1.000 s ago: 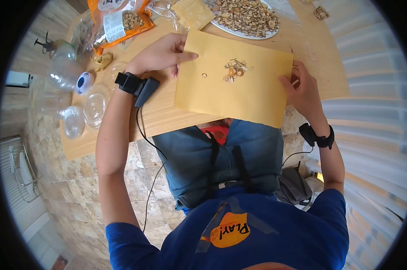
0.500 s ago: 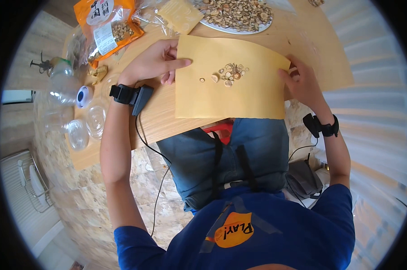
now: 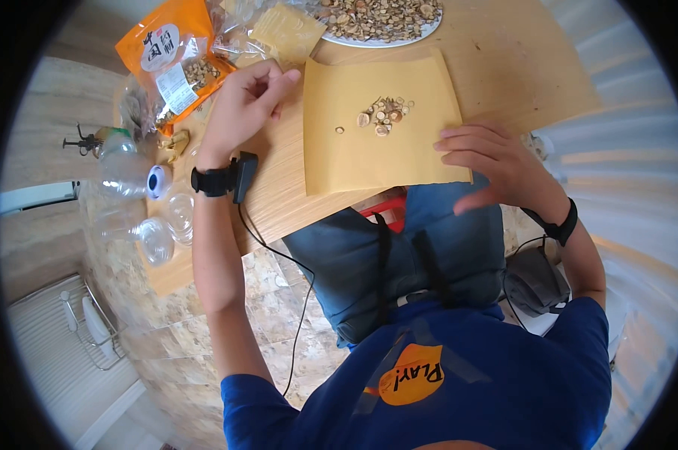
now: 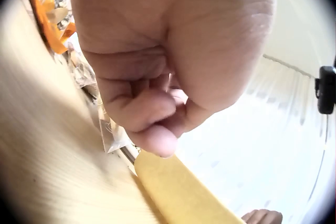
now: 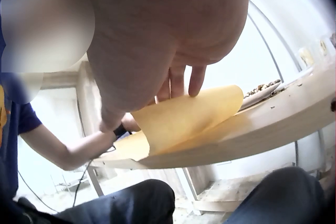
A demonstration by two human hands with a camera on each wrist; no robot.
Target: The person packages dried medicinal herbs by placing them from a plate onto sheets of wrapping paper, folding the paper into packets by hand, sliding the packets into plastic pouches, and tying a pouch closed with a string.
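A sheet of yellow-brown paper (image 3: pixel 399 161) with curled-up side edges lies at the table's front edge. On its middle is a small heap of dried, sliced plant pieces (image 3: pixel 387 111), and one loose slice (image 3: pixel 339 130) lies to the left. Just off the paper's left edge is my left hand (image 3: pixel 245 105), its fingers loosely curled and nothing in them. In the left wrist view, the paper (image 4: pixel 178 192) shows just past those fingertips. My right hand (image 3: pixel 496 161) has its fingers extended over the paper's right edge, thumb spread apart; the right wrist view shows fingertips behind the raised edge (image 5: pixel 189 116).
A white plate (image 3: pixel 387 43) heaped with dried slices stands at the back. Back left lie an orange-and-clear bag (image 3: pixel 163 49) and a yellowish packet (image 3: pixel 286 34). Clear plastic containers (image 3: pixel 157 240), a clear bottle (image 3: pixel 121 169) and a white roll (image 3: pixel 158 182) stand along the left.
Both hands held the paper by its sides earlier. The left has let go and moved left; the right has loosened and spread its fingers. The slices shifted slightly on the sheet.
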